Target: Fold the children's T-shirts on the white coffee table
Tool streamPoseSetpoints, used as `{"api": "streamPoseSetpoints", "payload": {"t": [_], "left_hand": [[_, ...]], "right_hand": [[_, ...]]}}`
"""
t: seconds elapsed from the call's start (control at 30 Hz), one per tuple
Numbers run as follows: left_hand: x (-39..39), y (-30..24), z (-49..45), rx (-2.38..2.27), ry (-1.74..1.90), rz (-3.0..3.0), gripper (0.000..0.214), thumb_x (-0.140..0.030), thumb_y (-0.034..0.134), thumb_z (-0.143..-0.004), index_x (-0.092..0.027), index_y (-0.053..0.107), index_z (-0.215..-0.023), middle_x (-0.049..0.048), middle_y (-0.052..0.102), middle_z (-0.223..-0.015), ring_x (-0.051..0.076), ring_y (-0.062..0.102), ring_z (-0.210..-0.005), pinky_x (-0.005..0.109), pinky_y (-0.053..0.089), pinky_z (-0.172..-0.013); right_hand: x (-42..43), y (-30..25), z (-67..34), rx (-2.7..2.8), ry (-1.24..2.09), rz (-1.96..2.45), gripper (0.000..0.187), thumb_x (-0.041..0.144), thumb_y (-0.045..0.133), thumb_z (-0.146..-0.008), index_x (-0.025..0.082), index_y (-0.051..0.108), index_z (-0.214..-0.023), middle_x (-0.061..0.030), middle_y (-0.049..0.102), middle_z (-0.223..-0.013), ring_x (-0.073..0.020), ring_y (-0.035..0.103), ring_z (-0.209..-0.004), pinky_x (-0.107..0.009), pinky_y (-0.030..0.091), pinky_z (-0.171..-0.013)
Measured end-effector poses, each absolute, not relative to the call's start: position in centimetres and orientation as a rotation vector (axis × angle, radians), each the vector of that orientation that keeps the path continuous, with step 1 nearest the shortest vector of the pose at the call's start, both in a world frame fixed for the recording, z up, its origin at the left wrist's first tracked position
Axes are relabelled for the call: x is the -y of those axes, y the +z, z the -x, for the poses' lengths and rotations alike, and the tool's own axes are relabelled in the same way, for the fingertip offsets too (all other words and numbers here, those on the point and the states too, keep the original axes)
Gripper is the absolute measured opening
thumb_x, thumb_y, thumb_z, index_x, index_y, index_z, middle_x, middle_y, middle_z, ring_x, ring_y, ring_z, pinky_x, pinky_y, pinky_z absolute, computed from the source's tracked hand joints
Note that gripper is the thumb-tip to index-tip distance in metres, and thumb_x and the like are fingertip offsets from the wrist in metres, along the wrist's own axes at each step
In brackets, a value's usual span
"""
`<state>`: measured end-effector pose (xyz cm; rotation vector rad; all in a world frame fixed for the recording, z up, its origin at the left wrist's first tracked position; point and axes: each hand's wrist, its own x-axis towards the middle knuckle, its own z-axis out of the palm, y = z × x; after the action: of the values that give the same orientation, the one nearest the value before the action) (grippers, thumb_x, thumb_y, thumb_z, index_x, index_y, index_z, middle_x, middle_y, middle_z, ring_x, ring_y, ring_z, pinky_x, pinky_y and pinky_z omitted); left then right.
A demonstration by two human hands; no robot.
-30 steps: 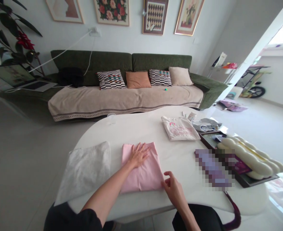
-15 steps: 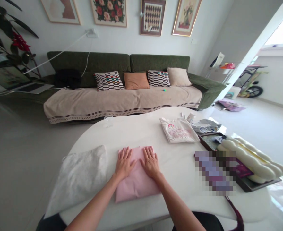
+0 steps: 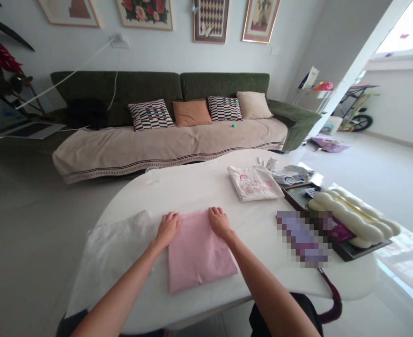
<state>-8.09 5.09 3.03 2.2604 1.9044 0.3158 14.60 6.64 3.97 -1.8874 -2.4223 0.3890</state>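
A folded pink cloth (image 3: pixel 197 252) lies flat near the front edge of the white oval table (image 3: pixel 192 187). My left hand (image 3: pixel 167 228) grips its far left corner with fingers curled over the edge. My right hand (image 3: pixel 219 222) grips the far right corner the same way. Both forearms reach in from the bottom of the view.
A folded white cloth (image 3: pixel 113 255) lies left of the pink one. Further right lie a folded printed white shirt (image 3: pixel 254 182), some papers (image 3: pixel 292 175), and a dark tray (image 3: pixel 347 248) holding a cream wavy object (image 3: pixel 354 217). Behind the table stands a green sofa (image 3: pixel 178 117) with cushions.
My right hand came from the near right edge onto the cloth; both hands slid up flat, then curled around the far corners. The view shifted slightly right.
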Motion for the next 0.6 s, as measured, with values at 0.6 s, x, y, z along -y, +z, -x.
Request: {"api": "streamPoseSetpoints", "payload": {"t": [0.6], "left_hand": [[0.2, 19.5, 7.6, -1.254, 0.932, -2.093, 0.018, -0.028, 0.054, -0.073, -0.017, 0.053, -0.087, -0.002, 0.059, -0.079, 0.011, 0.053, -0.07, 0.019, 0.04, -0.065]], "right_hand": [[-0.1, 19.0, -20.6, 2.07, 0.159, 1.286, 0.021, 0.007, 0.043, -0.065, 0.017, 0.051, -0.082, -0.0027, 0.054, -0.081, -0.0146, 0.049, -0.078, -0.023, 0.037, -0.07]]}}
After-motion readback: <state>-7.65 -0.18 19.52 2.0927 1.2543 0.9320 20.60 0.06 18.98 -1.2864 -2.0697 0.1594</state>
